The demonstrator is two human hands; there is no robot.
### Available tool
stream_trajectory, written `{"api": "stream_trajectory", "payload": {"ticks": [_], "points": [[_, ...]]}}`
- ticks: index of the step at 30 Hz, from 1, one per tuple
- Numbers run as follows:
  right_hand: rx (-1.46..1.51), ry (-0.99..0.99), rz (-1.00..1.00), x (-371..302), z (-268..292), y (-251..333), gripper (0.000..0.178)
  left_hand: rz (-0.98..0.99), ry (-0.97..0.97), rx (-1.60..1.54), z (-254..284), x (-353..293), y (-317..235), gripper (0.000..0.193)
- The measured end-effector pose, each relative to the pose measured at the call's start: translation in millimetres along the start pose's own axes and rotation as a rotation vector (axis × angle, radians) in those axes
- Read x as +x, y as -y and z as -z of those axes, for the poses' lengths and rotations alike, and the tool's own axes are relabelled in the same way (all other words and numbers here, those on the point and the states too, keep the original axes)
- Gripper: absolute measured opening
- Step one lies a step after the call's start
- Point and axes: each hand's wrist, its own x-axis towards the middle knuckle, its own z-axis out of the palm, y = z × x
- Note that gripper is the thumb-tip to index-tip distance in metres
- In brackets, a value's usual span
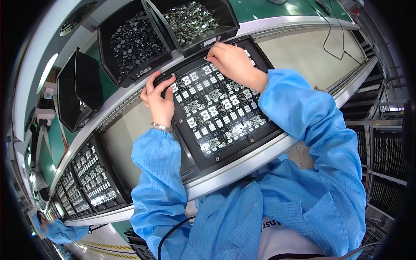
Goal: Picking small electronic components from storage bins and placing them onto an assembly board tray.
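Board trays (115, 173): in a row on the conveyor (125, 130), lower left.
Disc bin (105, 43): full of dark round parts.
Left hand (160, 100): thumb and forefinger apart, at the black frame (236, 150)'s upper-left corner.
Silvery-part bin (227, 32): beside the disc bin.
Circuit-board panel (225, 112): lying in the frame, before both hands.
Right hand (234, 63): fingertips bunched at the frame's top edge; whether they grip anything, I cannot tell.
Racks (390, 156): far right.

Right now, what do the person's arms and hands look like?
The left hand and right hand wear no gloves. A silvery band circles the left wrist. The loose blue sleeves have a fine dark grid and gathered cuffs. A thin black cable crosses the left sleeve.
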Motion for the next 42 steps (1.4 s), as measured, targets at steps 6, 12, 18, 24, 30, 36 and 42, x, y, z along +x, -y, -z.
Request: {"api": "stream_trajectory", "payload": {"ticks": [6, 12, 18, 24, 30, 36, 42], "points": [[0.200, 0.231, -0.164, 8, 33, -7, 0.017, 0.027, -0.010, -0.022, 0, -5, -1, 0.036], [-0.481, 0.154, 0.133, -5, 41, -36, 0.025, 0.033, 0.006, -0.052, 3, -4, 4, 0.035], [-0.628, 0.281, 0.306, 3, 46, -51, 0.022, 0.059, -0.018, -0.015, -15, -6, -7, 0.034], [-0.311, 0.283, 0.679, 14, 76, -97, 0.011, 0.068, -0.010, 0.005, -11, -5, -8, 0.039], [-0.115, 0.155, 0.543, 36, 117, -58, 0.018, 0.095, -0.085, -0.169, -13, -26, -15, 0.069], [0.107, 0.347, -0.044, 118, 37, 13, 0.035, -0.330, 0.091, -0.195, -17, -13, -3, 0.067], [-0.061, 0.459, 0.051, 122, -11, 7, 0.024, -0.568, -0.230, -0.118, -3, 21, -43, 0.060]]}}
